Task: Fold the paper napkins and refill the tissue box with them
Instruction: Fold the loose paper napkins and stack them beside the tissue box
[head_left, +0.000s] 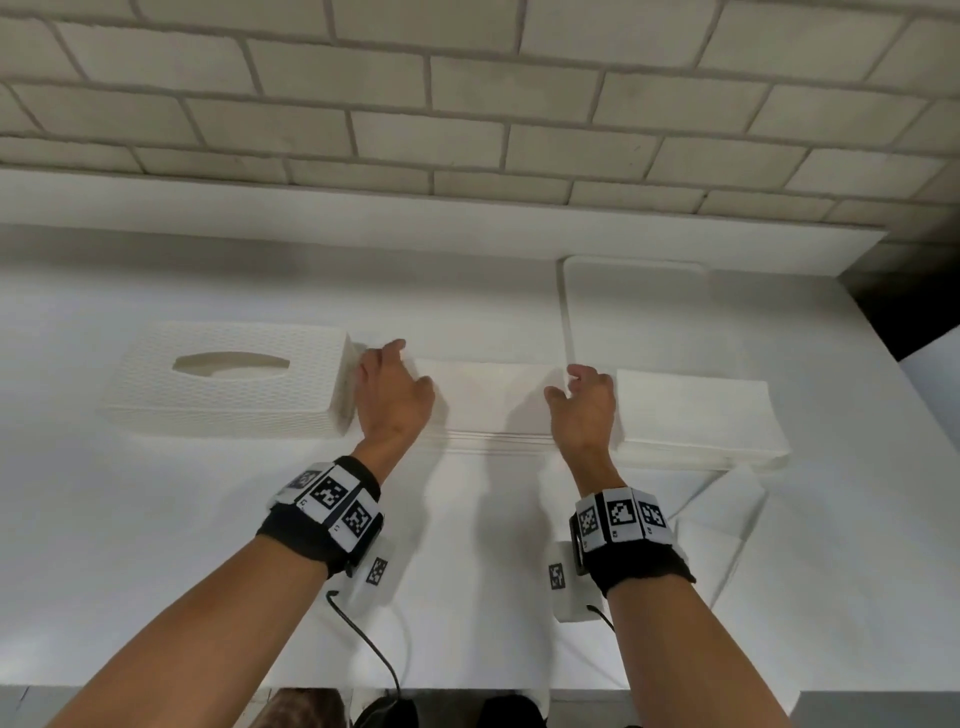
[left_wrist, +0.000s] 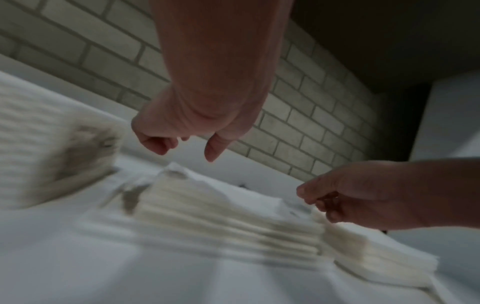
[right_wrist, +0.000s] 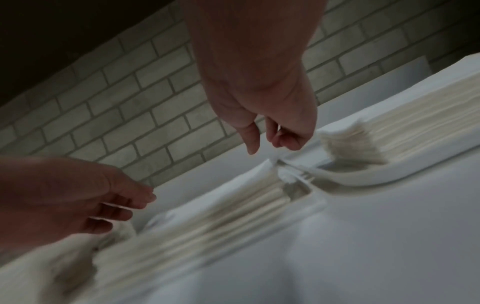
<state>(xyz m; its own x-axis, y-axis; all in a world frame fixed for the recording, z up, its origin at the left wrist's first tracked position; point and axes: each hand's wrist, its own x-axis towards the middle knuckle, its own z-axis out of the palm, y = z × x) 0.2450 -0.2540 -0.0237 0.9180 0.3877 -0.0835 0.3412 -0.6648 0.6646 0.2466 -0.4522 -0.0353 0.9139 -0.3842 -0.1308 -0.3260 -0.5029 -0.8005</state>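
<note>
White table (head_left: 156, 519) against brick wall (head_left: 467, 104), white napkin stack (head_left: 488, 400) beside textured tissue box (head_left: 228, 379), left hand (head_left: 392, 400) and right hand (head_left: 584, 405) loosely curled, holding nothing

We see bare forearms, no sleeves. Each wrist has a black fabric band (head_left: 311, 535) with white blocks (head_left: 332, 496) printed with black-and-white square markers. The other band (head_left: 644, 564) matches. Under each wrist hangs a white camera box (head_left: 569, 592) with its own marker, plus a thin black cable (head_left: 374, 649) trailing toward the bottom edge.
</note>
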